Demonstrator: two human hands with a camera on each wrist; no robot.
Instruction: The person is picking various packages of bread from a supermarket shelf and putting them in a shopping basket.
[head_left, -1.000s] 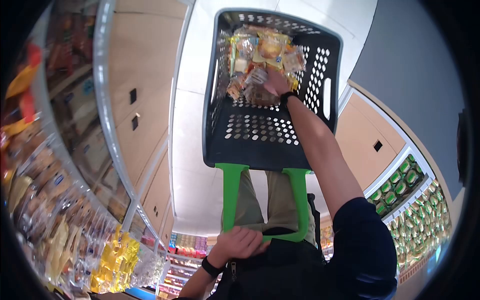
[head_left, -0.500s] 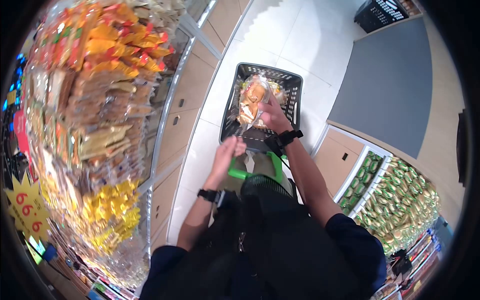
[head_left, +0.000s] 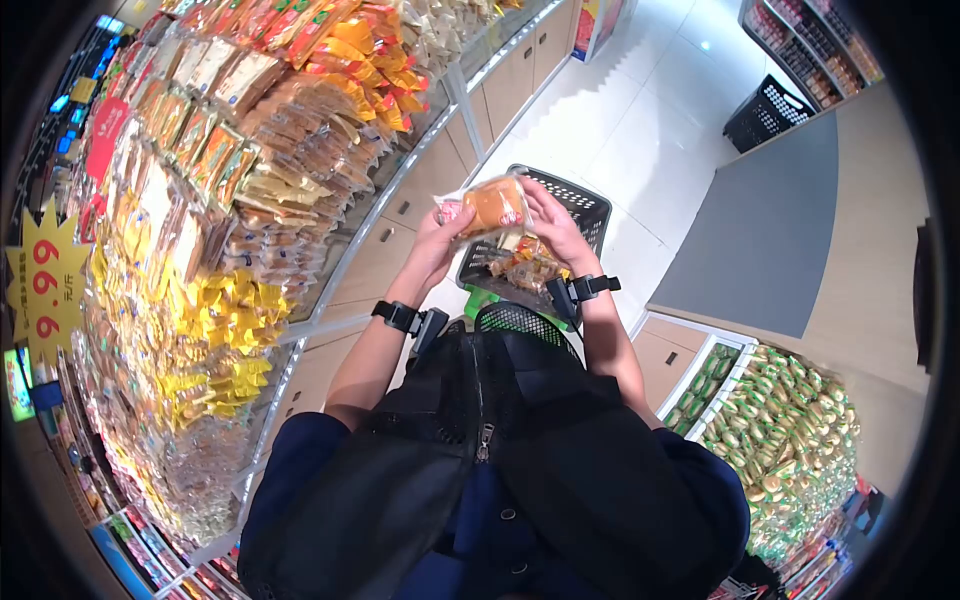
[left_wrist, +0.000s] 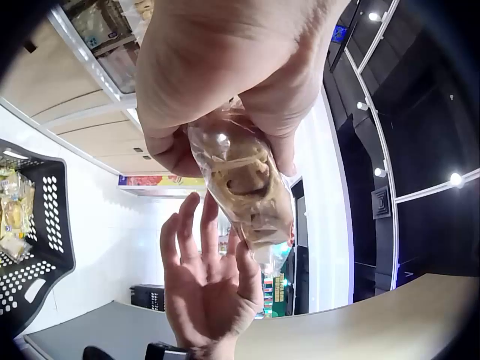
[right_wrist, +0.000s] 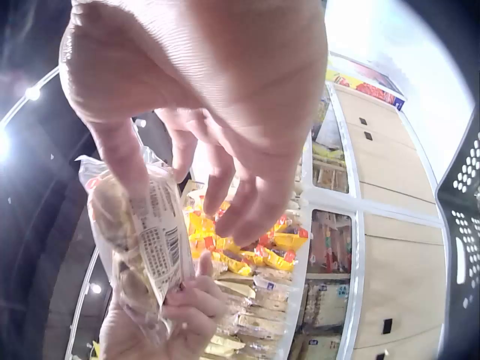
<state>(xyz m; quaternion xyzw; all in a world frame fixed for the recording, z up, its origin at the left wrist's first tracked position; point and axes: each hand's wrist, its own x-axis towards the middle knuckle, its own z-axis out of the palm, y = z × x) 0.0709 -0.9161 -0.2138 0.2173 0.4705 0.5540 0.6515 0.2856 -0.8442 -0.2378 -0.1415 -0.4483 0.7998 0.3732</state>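
Note:
In the head view, a clear-wrapped bread roll (head_left: 495, 207), golden brown with red print on its wrapper, is held up over the black shopping basket (head_left: 597, 212). My left hand (head_left: 437, 243) grips its near left end between thumb and fingers. At the other end my right hand (head_left: 557, 228) has its thumb against the wrapper. In the left wrist view, the right hand's (left_wrist: 214, 289) fingers are spread and fairly straight. A printed label with a barcode (right_wrist: 171, 251) faces the right wrist camera. Several wrapped breads (head_left: 527, 268) lie inside the basket, partly hidden by my hands.
On the left, a long display (head_left: 260, 180) is heaped with wrapped breads, with a yellow price sign (head_left: 47, 285) at its edge. Green-wrapped packs (head_left: 785, 425) fill a bin at right, beside a grey-topped counter (head_left: 755, 225). Another black basket (head_left: 765, 115) stands farther back.
My right hand has come up out of the basket with the wrapped bread roll. My left hand has left the green handle and now grips the roll. The view has turned toward the shelves.

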